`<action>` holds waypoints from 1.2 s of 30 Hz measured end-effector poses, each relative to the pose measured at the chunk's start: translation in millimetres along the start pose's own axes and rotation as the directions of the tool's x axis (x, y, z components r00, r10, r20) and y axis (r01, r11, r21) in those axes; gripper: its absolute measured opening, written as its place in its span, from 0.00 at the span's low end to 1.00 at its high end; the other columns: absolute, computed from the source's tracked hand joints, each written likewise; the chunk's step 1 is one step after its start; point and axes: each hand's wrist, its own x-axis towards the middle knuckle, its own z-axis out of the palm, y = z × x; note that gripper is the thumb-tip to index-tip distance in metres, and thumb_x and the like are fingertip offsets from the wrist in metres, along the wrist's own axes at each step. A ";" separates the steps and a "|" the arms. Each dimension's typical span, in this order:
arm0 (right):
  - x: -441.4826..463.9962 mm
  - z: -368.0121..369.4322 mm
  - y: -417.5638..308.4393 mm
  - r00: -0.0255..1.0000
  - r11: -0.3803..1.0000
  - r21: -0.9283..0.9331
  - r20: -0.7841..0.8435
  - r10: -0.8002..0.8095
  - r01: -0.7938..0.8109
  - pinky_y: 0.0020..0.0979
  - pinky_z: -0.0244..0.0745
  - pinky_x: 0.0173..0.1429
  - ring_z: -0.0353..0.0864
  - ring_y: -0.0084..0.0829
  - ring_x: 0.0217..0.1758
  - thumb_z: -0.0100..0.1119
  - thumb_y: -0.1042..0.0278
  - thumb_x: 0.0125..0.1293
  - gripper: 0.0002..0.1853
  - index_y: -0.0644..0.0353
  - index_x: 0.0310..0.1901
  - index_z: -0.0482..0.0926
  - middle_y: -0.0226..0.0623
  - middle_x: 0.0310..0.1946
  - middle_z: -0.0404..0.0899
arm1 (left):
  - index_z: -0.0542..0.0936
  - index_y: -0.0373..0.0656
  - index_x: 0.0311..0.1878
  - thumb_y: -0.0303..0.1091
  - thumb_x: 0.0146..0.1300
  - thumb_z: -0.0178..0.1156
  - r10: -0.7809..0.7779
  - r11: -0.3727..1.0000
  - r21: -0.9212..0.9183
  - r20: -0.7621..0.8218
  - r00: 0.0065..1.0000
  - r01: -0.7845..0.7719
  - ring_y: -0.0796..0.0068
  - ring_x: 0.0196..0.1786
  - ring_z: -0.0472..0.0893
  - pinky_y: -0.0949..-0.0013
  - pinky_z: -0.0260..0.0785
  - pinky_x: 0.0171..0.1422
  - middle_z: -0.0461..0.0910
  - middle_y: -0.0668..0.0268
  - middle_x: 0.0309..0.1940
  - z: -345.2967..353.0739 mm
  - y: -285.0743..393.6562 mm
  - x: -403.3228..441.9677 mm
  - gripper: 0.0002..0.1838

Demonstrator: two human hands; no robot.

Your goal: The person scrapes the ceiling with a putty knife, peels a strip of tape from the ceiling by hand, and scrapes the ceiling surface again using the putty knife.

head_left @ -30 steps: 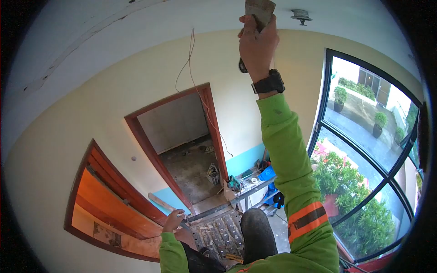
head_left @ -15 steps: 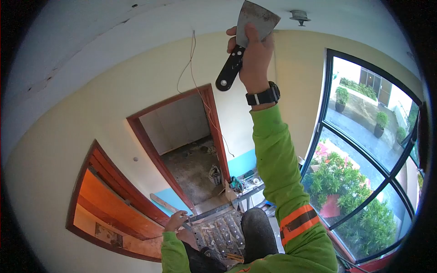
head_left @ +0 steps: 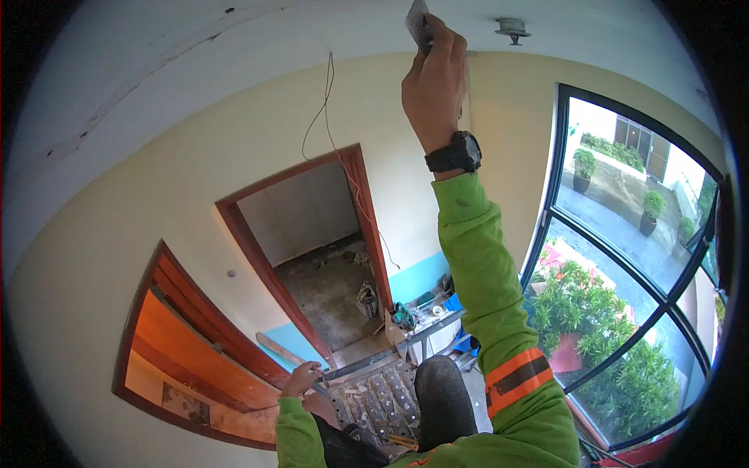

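High up against the ceiling, my right hand [head_left: 437, 93] is wrapped round a putty knife [head_left: 418, 25], whose metal blade shows edge-on at the top of the view; its handle is hidden behind the hand. A dark watch [head_left: 456, 153] sits on that wrist. Low down, my left hand [head_left: 300, 379] is closed near the end of a metal bar [head_left: 360, 364] at the platform's edge; what it holds is too small to make out. A flat wooden strip [head_left: 279, 348] lies just beyond it.
Beneath me is a perforated metal platform [head_left: 376, 398]. A bench [head_left: 427, 329] with tools stands beyond it. Thin wires [head_left: 355, 179] hang from the ceiling before a doorway [head_left: 365, 195]. A ceiling fitting [head_left: 512, 30] and a large window [head_left: 616, 257] are at the right.
My right hand has turned over, so the putty knife's blade now shows edge-on and its handle is hidden. The hand has risen slightly. My left hand has stayed in place.
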 end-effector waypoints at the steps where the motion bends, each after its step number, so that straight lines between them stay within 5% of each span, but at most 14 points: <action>1: -0.6 0.4 1.3 1.000 0.999 -0.026 0.003 -0.024 0.024 0.49 0.71 0.56 0.72 0.52 0.55 0.54 0.82 0.61 0.25 0.58 0.61 0.66 0.48 0.53 0.69 | 0.77 0.40 0.58 0.39 0.66 0.61 0.023 1.000 0.006 -0.004 1.000 -0.023 0.64 0.49 0.83 0.63 0.75 0.54 0.83 0.55 0.48 1.2 -4.8 3.0 0.20; 12: 7.4 4.1 -1.2 0.997 0.995 -0.065 -0.025 -0.076 0.075 0.47 0.72 0.53 0.74 0.51 0.51 0.54 0.80 0.64 0.21 0.60 0.58 0.67 0.51 0.50 0.71 | 0.78 0.40 0.58 0.40 0.66 0.60 -0.023 1.000 0.012 0.001 1.000 0.023 0.63 0.50 0.83 0.63 0.74 0.55 0.83 0.54 0.48 -2.5 7.6 -5.6 0.20; 15: 10.0 5.3 -9.3 0.945 0.863 0.386 0.175 0.278 -0.325 0.41 0.74 0.47 0.77 0.45 0.42 0.49 0.74 0.71 0.13 0.64 0.55 0.68 0.50 0.45 0.75 | 0.78 0.40 0.57 0.40 0.65 0.60 -0.002 1.000 0.026 0.003 1.000 0.002 0.62 0.50 0.82 0.63 0.74 0.56 0.83 0.54 0.49 -2.0 8.0 -5.7 0.20; 16: 10.1 5.4 -11.8 0.846 0.282 0.817 0.399 0.354 -0.503 0.37 0.74 0.43 0.76 0.39 0.37 0.47 0.70 0.74 0.11 0.65 0.53 0.68 0.48 0.42 0.76 | 0.78 0.40 0.57 0.40 0.65 0.60 0.045 0.998 0.036 -0.008 0.999 -0.045 0.61 0.50 0.82 0.63 0.74 0.56 0.83 0.54 0.49 -1.5 7.2 -5.1 0.20; 17: 9.1 5.6 -12.0 0.756 -0.460 0.756 0.610 0.238 -0.465 0.34 0.74 0.39 0.75 0.34 0.32 0.44 0.66 0.76 0.12 0.66 0.52 0.68 0.46 0.39 0.77 | 0.78 0.40 0.57 0.40 0.65 0.60 0.045 0.998 0.035 -0.009 0.999 -0.045 0.61 0.50 0.82 0.63 0.74 0.56 0.83 0.54 0.49 -1.5 8.0 -4.3 0.20; 18: 8.2 3.3 -10.8 0.728 -0.761 0.529 0.676 0.111 -0.375 0.31 0.72 0.35 0.72 0.27 0.29 0.42 0.62 0.77 0.13 0.65 0.49 0.68 0.42 0.38 0.77 | 0.78 0.40 0.57 0.40 0.64 0.61 0.073 0.996 0.055 -0.010 0.997 -0.072 0.61 0.51 0.83 0.62 0.74 0.56 0.83 0.54 0.49 -1.4 8.8 -3.3 0.20; 21: 6.5 3.3 -3.5 0.750 -0.820 0.440 0.661 0.020 -0.366 0.29 0.71 0.33 0.70 0.25 0.27 0.41 0.62 0.77 0.13 0.64 0.48 0.68 0.41 0.37 0.77 | 0.78 0.41 0.57 0.40 0.63 0.62 0.073 0.997 0.032 -0.008 0.997 -0.072 0.60 0.52 0.82 0.62 0.74 0.57 0.83 0.53 0.49 2.7 -0.1 4.8 0.21; 23: 0.3 -0.6 -4.8 0.774 -0.644 0.632 0.625 0.095 -0.431 0.29 0.71 0.32 0.73 0.25 0.28 0.42 0.63 0.77 0.11 0.63 0.48 0.67 0.41 0.36 0.77 | 0.78 0.41 0.57 0.40 0.63 0.63 0.039 0.999 -0.009 -0.005 0.999 -0.039 0.59 0.52 0.82 0.62 0.74 0.57 0.83 0.53 0.49 4.1 -9.6 5.7 0.22; 25: -1.9 -8.5 -13.3 0.815 0.134 0.836 0.464 0.346 -0.533 0.29 0.72 0.33 0.77 0.25 0.30 0.43 0.65 0.77 0.10 0.63 0.49 0.67 0.41 0.36 0.78 | 0.78 0.42 0.58 0.41 0.63 0.62 0.053 0.998 0.034 -0.008 0.999 -0.052 0.59 0.53 0.82 0.62 0.73 0.58 0.83 0.53 0.50 3.1 -11.1 6.0 0.22; 27: -2.4 -3.5 -9.8 0.818 0.351 0.754 0.419 0.394 -0.555 0.35 0.76 0.39 0.81 0.33 0.36 0.45 0.68 0.75 0.09 0.63 0.51 0.68 0.45 0.38 0.79 | 0.78 0.42 0.58 0.42 0.63 0.62 0.030 1.000 0.011 -0.002 1.000 -0.030 0.59 0.53 0.82 0.62 0.73 0.59 0.83 0.53 0.50 1.8 -9.9 4.3 0.22; 29: -4.9 2.1 -6.5 0.976 0.938 0.279 0.119 0.181 -0.207 0.41 0.76 0.45 0.80 0.44 0.41 0.46 0.72 0.73 0.13 0.63 0.57 0.66 0.49 0.42 0.78 | 0.78 0.41 0.58 0.42 0.63 0.62 0.007 1.000 -0.011 0.005 1.000 -0.007 0.59 0.53 0.82 0.62 0.73 0.59 0.83 0.53 0.50 1.5 -14.0 4.8 0.23; 32: -3.4 6.7 -0.2 0.991 0.965 0.232 0.073 0.110 -0.124 0.46 0.74 0.49 0.77 0.51 0.48 0.49 0.76 0.70 0.19 0.63 0.61 0.63 0.52 0.49 0.72 | 0.74 0.40 0.61 0.42 0.70 0.57 0.113 0.990 0.080 0.037 0.993 -0.115 0.68 0.40 0.83 0.64 0.80 0.38 0.81 0.59 0.46 1.0 -15.7 5.0 0.22; 34: -2.2 6.9 0.1 0.996 0.976 0.198 0.032 0.081 -0.086 0.47 0.73 0.50 0.76 0.51 0.50 0.50 0.77 0.68 0.20 0.63 0.62 0.63 0.51 0.50 0.71 | 0.78 0.41 0.58 0.42 0.64 0.61 -0.046 0.999 -0.024 0.027 0.999 0.047 0.61 0.54 0.81 0.62 0.73 0.59 0.82 0.54 0.51 -1.2 3.4 -3.1 0.22; 36: -0.6 3.2 0.5 1.000 1.000 0.001 -0.002 -0.019 0.019 0.49 0.70 0.53 0.73 0.52 0.52 0.53 0.79 0.63 0.23 0.62 0.61 0.64 0.50 0.49 0.69 | 0.78 0.41 0.58 0.42 0.64 0.61 -0.033 0.999 -0.020 0.030 0.999 0.034 0.61 0.54 0.81 0.62 0.73 0.59 0.82 0.54 0.52 -0.9 2.6 -0.4 0.22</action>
